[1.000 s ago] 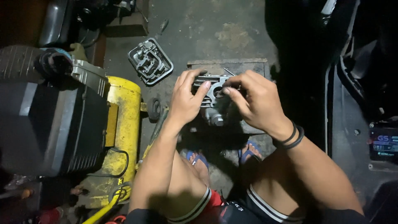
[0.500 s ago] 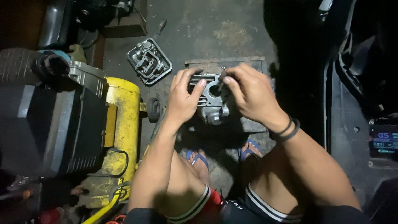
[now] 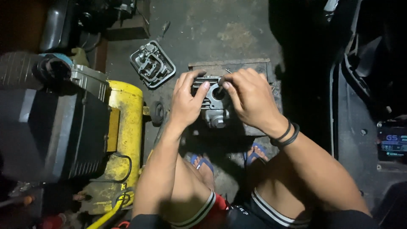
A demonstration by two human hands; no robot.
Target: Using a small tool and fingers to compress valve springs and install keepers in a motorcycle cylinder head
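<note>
**A:** Dim concrete floor (image 3: 237, 29) is filling the top of my view, and I'm crouching over a dark block (image 3: 263, 68) with the engine part (image 3: 214, 106) sitting on it.

**B:** Where are your hands sitting?

**A:** I'm wrapping my left hand (image 3: 186, 101) over the finned end of the part, fingers (image 3: 193, 82) curled down on it, gripping it. My right hand (image 3: 250, 97) is pinching a thin tool (image 3: 222, 79) right at the round bore, fingertips closed on it.

**B:** What's lying round you?

**A:** I'm seeing a grey cover (image 3: 152, 63) lying on the floor just left of the block, and a yellow tank (image 3: 123, 140) sitting beside my left arm. My sandals (image 3: 203, 163) are peeking out below the block.

**B:** What are you worrying about?

**A:** I'm judging the part is resting free on the block, so if my left hand is loosening while I'm pressing with the tool, it could be tipping or sliding off the edge. The light is working against me too; the tool tip could be slipping and scoring the bore, or nicking my left fingers, which are lying just beside it.
</note>
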